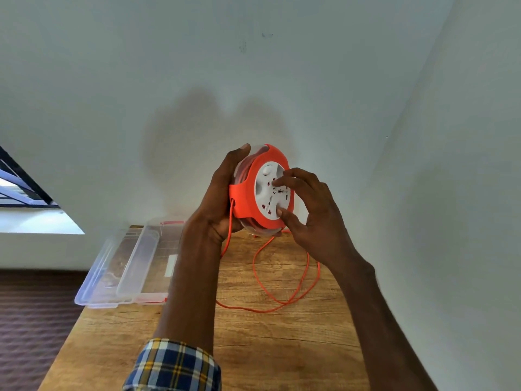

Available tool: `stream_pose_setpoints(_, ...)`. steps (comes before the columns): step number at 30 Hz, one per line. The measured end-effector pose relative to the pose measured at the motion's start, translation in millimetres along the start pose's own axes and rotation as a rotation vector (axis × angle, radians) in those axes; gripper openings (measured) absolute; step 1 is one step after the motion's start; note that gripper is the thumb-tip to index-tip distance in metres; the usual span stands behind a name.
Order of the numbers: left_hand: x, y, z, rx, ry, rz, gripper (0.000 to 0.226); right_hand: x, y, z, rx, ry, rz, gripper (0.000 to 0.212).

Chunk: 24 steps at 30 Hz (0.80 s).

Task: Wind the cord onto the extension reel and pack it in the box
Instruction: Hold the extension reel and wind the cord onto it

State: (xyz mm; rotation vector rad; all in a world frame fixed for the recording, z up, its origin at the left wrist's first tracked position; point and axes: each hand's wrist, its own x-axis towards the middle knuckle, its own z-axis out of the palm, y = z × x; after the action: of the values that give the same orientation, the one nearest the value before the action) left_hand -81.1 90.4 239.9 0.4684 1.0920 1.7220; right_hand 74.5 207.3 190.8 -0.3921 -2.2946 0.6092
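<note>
I hold an orange extension reel (248, 198) with a white socket face upright above the far end of the wooden table (253, 348). My left hand (222, 193) grips its back and rim. The fingertips of my right hand (307, 210) press on the white socket face. An orange cord (284, 294) hangs from the reel's lower left and lies in loose loops on the table below. A clear plastic box (146, 261) with red clips lies at the table's left edge, partly hidden by my left forearm.
A clear lid (98, 280) sits beside the box, overhanging the table's left edge. White walls close in behind and on the right. A window (19, 190) is at far left, and dark patterned floor lies below it.
</note>
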Motion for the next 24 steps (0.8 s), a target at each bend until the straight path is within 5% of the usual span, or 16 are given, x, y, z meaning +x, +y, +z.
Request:
stream_pose_setpoints(11, 2, -1, -1, 0.028, -0.010, 0.005, 0.051, -2, -12, -3, 0.086, -0.061, -0.031, 0.049)
stream_pose_setpoints(15, 1, 0, -6, 0.002, -0.066, -0.016, 0.052, -3, -7, -6, 0.033, -0.107, -0.093, 0.064)
stream_pose_setpoints(21, -5, 3, -1, 0.037, -0.091, -0.066, 0.051, -4, -8, -3, -0.090, 0.016, -0.100, 0.060)
stream_pose_setpoints(24, -6, 3, 7, 0.039, -0.080, -0.062, 0.047, -8, -17, 2, -0.063, 0.158, 0.052, 0.057)
